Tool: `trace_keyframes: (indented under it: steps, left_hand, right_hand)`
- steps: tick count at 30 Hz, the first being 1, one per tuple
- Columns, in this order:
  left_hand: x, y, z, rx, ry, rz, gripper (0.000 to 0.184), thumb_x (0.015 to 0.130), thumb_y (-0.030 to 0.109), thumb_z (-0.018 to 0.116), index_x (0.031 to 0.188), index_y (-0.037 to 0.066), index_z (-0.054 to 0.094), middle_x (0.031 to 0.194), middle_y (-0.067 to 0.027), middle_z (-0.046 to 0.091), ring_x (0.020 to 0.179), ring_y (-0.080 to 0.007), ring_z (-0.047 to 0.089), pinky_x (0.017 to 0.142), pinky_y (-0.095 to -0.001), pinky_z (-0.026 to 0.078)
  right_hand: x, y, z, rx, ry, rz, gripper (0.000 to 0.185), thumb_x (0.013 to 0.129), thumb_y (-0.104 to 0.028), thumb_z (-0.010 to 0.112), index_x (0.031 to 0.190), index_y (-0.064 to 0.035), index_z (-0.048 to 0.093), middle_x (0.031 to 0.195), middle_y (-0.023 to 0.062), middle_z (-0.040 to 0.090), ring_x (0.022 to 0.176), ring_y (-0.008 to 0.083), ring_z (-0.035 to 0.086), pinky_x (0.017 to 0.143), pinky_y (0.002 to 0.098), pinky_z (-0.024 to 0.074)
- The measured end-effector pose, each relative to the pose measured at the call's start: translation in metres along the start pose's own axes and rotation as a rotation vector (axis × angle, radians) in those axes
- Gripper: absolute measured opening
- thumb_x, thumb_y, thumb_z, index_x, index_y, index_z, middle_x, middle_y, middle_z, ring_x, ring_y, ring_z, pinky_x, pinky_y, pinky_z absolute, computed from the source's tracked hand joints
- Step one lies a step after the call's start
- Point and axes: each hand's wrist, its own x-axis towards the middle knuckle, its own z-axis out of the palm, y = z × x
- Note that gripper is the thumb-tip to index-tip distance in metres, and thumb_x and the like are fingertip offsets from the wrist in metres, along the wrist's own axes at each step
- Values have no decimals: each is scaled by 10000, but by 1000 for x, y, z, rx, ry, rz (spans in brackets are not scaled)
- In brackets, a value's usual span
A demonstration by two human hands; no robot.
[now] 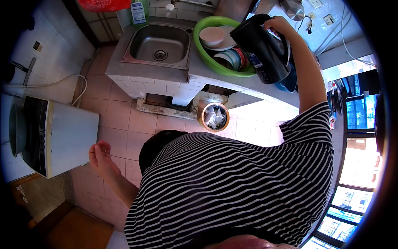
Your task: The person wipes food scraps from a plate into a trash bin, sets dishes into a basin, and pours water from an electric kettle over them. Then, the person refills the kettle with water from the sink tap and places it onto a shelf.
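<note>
My right hand (pixel 278 25) is wrapped round the handle of a tall black electric kettle (pixel 259 50). The kettle tilts with its top toward the back, above the right side of a green basin (pixel 215 68) on the counter. Inside the basin lie a pale bowl (pixel 212 35), a white plate (pixel 227 40) and several stacked bowls (pixel 232 59). Part of a blue container (pixel 286 84) shows behind the kettle's base. Low on the left, my left hand (pixel 101 157) hangs in the air with loosely bent fingers and nothing in it.
A steel sink (pixel 159 43) is set in the counter left of the basin, with a bottle (pixel 139 12) behind it. On the floor stands a bin (pixel 215 117) with plastic bags. A white washing machine (pixel 72 135) is at the left. Shiny metal cookware (pixel 293 9) sits at the back right.
</note>
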Motion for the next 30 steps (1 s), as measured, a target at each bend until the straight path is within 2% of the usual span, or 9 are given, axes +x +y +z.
trace_keyframes:
  steps: [5,7,10,14,16,30]
  left_hand:
    - [0,0,0,-4,-8,4,107,888,115,497,956,33,508,908,-110,595,824,-187,572,768,-312,468]
    - [-1,1,-1,-5,-3,-6,108,888,116,496,959,34,507,911,-112,595,826,-189,571,772,-314,466]
    - [1,0,-4,-4,8,-9,109,888,115,496,963,36,504,913,-111,594,826,-189,570,772,-316,466]
    - [5,1,-5,3,5,-5,110,889,116,495,966,37,502,916,-111,594,828,-189,570,774,-316,466]
    - [6,2,-1,15,10,-12,111,890,116,494,967,35,502,916,-110,594,831,-186,569,775,-314,465]
    - [26,-1,28,18,-94,-40,105,889,108,495,959,30,500,906,-95,585,820,-172,562,769,-306,458]
  right_hand:
    - [-1,-7,1,-38,0,-8,223,566,-211,671,598,-12,576,525,33,460,430,122,422,415,251,336]
    - [-5,-11,2,-19,15,-16,210,591,-172,652,555,-21,510,475,22,448,395,107,428,393,248,328]
    - [-1,-3,1,-11,13,-2,210,591,-166,649,546,-21,505,473,22,445,393,108,426,392,250,326]
    - [-1,3,-3,-4,-14,6,206,591,-161,647,541,-22,504,471,26,447,392,111,426,393,252,328]
    - [-2,6,-5,-7,-17,28,213,580,-197,652,528,-16,551,478,33,445,408,122,403,422,258,322]
    - [-13,34,-9,-8,-31,108,207,595,-188,645,526,-28,532,480,19,436,407,102,385,413,246,318]
